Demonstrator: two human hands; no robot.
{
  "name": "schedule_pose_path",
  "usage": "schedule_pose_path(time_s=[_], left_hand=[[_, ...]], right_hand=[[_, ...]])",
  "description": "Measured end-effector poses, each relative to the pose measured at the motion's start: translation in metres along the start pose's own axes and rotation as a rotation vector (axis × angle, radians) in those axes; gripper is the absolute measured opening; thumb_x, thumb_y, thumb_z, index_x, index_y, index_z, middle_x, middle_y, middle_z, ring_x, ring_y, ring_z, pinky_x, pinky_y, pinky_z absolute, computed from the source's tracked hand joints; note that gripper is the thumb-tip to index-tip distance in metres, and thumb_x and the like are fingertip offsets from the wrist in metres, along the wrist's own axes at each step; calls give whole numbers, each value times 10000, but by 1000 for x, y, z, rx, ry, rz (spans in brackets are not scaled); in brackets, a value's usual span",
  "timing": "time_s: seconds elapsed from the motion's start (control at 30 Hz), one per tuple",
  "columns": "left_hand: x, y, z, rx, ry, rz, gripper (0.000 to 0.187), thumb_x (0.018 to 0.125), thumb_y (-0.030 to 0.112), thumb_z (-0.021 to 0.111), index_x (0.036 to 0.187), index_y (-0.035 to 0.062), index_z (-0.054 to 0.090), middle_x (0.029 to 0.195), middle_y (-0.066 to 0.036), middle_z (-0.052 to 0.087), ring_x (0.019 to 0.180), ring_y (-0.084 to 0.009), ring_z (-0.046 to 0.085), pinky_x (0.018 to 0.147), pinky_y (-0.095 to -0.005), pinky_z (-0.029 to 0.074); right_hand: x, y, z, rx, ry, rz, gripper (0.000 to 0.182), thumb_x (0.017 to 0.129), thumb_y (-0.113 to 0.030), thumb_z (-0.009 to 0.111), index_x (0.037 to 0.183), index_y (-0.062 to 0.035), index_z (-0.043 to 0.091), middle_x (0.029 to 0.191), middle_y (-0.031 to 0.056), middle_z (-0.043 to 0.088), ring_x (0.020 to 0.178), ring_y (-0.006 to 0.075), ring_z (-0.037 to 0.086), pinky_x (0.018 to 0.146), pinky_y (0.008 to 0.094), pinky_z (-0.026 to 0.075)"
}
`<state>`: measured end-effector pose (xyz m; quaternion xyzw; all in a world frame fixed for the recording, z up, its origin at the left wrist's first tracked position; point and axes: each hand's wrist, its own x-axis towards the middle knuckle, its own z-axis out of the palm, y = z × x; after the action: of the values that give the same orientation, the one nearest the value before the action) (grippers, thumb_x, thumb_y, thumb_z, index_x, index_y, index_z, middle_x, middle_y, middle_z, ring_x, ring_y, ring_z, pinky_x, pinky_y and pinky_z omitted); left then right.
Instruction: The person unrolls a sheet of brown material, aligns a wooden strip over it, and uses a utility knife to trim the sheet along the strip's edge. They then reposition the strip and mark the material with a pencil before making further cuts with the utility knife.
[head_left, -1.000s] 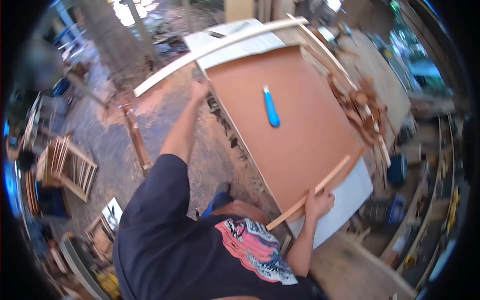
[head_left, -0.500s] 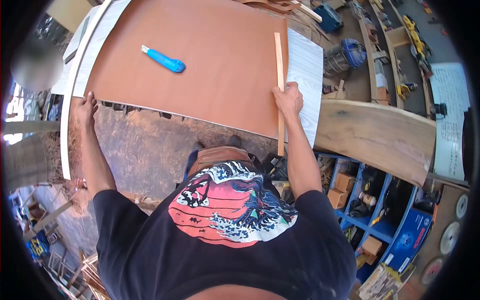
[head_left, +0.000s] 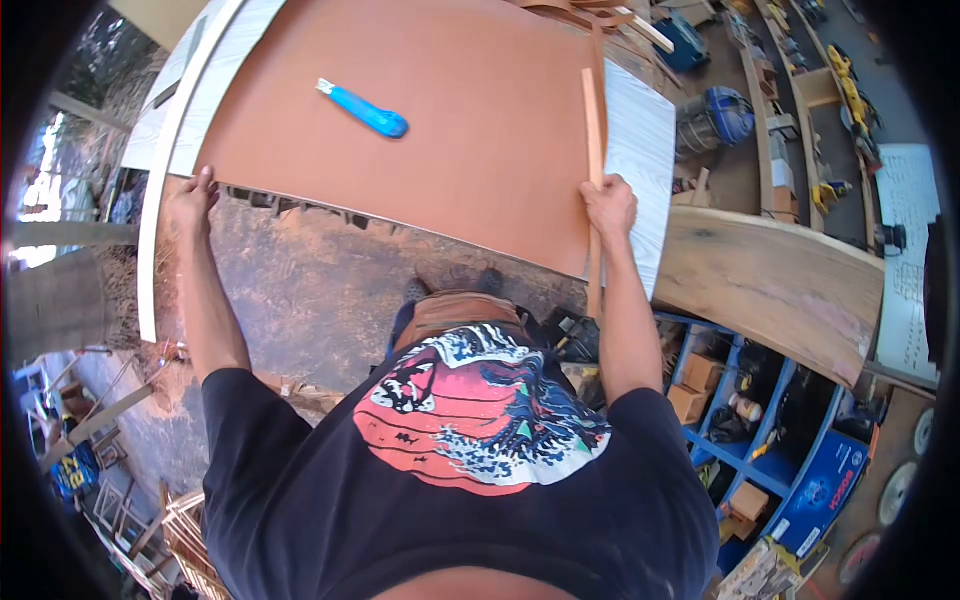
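A large brown sheet [head_left: 470,130] lies in front of me over pale wood-grain boards, its near edge slanting down to the right. My left hand [head_left: 195,203] is closed at the sheet's near left corner, the fingers on its edge. My right hand [head_left: 611,207] grips a narrow wooden strip [head_left: 594,130] that runs along the sheet's right side and sticks out past the near edge. A blue utility knife [head_left: 365,110] rests on the brown surface, untouched. Beside my left hand, a long white strip [head_left: 165,190] lies along the left side.
A wide wooden slab [head_left: 770,280] is at the right, above a blue compartment shelf [head_left: 735,455] holding boxes and tools. Farther back stand a blue-topped vacuum [head_left: 715,120] and yellow power tools [head_left: 848,85]. Wooden frames [head_left: 185,540] are at lower left.
The whole scene has shifted slightly to the right as my head turned. Both hands keep their places on the sheet corner and the wooden strip; the knife has stayed put on the sheet.
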<state>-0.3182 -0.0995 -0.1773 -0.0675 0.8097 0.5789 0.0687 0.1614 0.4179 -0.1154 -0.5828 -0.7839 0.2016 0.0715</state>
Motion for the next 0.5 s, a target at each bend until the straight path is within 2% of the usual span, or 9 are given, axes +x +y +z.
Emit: schedule_pose_path(time_s=[0.07,0.1,0.17,0.23,0.27,0.3,0.37,0.43,0.5], left_hand=[[1,0,3,-12,-1,-32,498,925,293,816,1146,-125,660,947,-139,725,811,-214,710,731,-308,600],[1,0,5,-34,7,-39,473,929,288,812,1139,-112,672,925,-130,720,814,-191,697,716,-280,583],[-2,1,5,27,31,-6,466,928,284,809,1116,-121,676,925,-133,727,826,-221,698,742,-320,579],[3,-14,9,322,280,282,456,903,256,823,1086,-133,673,985,-164,729,877,-282,693,807,-420,562],[-93,82,19,647,313,381,416,885,225,820,1102,-98,673,1060,-208,715,970,-365,675,904,-496,521],[-110,72,31,636,286,387,416,885,225,820,1102,-98,673,1060,-208,715,970,-365,675,904,-496,521],[-129,50,65,582,661,912,342,880,177,797,1126,-32,683,1110,-216,695,1036,-391,653,939,-494,501],[-210,59,108,319,51,1107,328,835,120,785,1133,25,686,1146,-178,690,1083,-404,627,967,-491,487],[-300,80,161,254,-556,1200,417,728,110,791,1130,67,689,1261,-132,660,1286,-401,538,1069,-547,436]], right_hand=[[4,4,1,-1,3,-12,444,757,-368,719,1054,-39,746,970,226,764,979,408,732,897,484,566],[4,4,1,-2,18,-22,449,756,-370,721,1056,-37,745,971,227,764,977,407,732,895,483,566],[2,1,3,14,15,-52,454,755,-372,722,1059,-34,743,972,227,764,976,406,732,893,483,567],[0,-2,-2,46,-35,-15,463,756,-377,723,1060,-28,742,978,231,762,973,416,730,890,485,567],[2,5,2,49,-5,-66,446,753,-367,727,1046,-31,740,972,228,762,958,408,734,882,481,569],[4,12,3,38,12,-45,446,753,-367,727,1046,-31,740,972,228,762,958,408,734,882,481,569],[7,16,6,-1,11,-124,435,744,-348,731,1049,-37,739,970,221,765,949,393,740,877,476,570],[5,10,0,-20,-25,-97,425,733,-336,735,1046,-48,746,973,221,765,960,387,739,882,471,569],[1,2,-10,-8,-50,-54,418,732,-335,734,1033,-45,748,971,224,765,966,389,737,885,471,568]])
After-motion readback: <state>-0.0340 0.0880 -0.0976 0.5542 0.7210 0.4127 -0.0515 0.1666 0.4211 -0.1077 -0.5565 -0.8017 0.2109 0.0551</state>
